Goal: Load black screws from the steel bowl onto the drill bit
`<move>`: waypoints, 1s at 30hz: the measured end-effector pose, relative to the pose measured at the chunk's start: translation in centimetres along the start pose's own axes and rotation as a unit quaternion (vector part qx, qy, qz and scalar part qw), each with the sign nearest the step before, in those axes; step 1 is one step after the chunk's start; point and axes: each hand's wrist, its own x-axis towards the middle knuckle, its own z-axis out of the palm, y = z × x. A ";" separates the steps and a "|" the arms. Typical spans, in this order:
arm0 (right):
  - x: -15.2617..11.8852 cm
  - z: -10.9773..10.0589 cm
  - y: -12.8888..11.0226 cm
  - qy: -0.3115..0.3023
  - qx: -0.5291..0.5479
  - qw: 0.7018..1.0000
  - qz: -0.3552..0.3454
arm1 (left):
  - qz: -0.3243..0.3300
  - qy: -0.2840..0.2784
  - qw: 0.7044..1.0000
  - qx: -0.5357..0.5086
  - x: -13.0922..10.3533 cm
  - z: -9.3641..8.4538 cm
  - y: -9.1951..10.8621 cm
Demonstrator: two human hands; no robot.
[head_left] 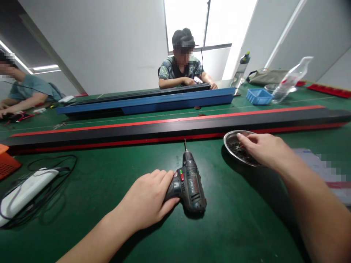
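My left hand (153, 197) is wrapped round the grip of a black cordless drill (193, 186), which lies on its side on the green table. Its thin bit points away from me, towards a long black bar with red edges (164, 129). Over on the right, my right hand (260, 146) reaches into a round metal dish (227, 144) of small dark pieces, perhaps screws. Its fingers are drawn together at the pieces; whatever they pinch is too small to make out.
A white power strip (30, 193) with black cables and an orange basket (8, 160) lie at left. Beyond the bar are a long blue tray (178, 102), a small blue bin (259, 96) and a plastic bottle (292, 80). Two people sit at the table's far side.
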 end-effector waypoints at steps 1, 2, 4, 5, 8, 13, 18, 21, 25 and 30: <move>0.0 0.0 -0.2 -0.019 -0.014 0.999 0.024 | 0.000 -0.001 1.000 0.001 0.0 0.0 -0.1; -0.1 0.0 -0.5 -0.037 -0.038 0.997 0.050 | 0.000 -0.002 1.000 0.002 -0.1 0.0 -0.1; -0.2 0.0 -0.9 -0.067 -0.055 0.994 0.064 | 0.001 -0.004 1.000 0.004 -0.1 0.0 -0.1; -0.3 0.1 -1.0 -0.080 -0.061 0.993 0.055 | 0.001 -0.005 1.000 0.004 -0.2 0.0 -0.1; -0.5 0.7 -1.3 -0.112 -0.061 0.992 0.007 | -0.001 -0.008 1.000 0.005 -0.2 -0.1 -0.1; -1.0 1.6 -1.7 -0.120 -0.069 0.990 -0.015 | -0.002 -0.008 1.000 0.006 -0.2 -0.1 -0.1; -1.0 1.7 -1.8 -0.151 -0.060 0.986 -0.034 | 0.002 -0.009 1.000 0.006 -0.2 -0.1 -0.2; -0.9 1.7 -1.6 -0.150 -0.051 0.986 -0.046 | 0.006 -0.006 1.000 0.005 -0.2 0.0 -0.3; -0.9 1.8 -1.3 -0.138 -0.035 0.988 -0.059 | 0.007 -0.001 1.000 0.007 -0.2 0.1 -0.3; -1.0 1.4 -1.4 -0.138 -0.016 0.989 -0.053 | 0.008 -0.005 1.000 0.001 -0.3 0.0 -0.2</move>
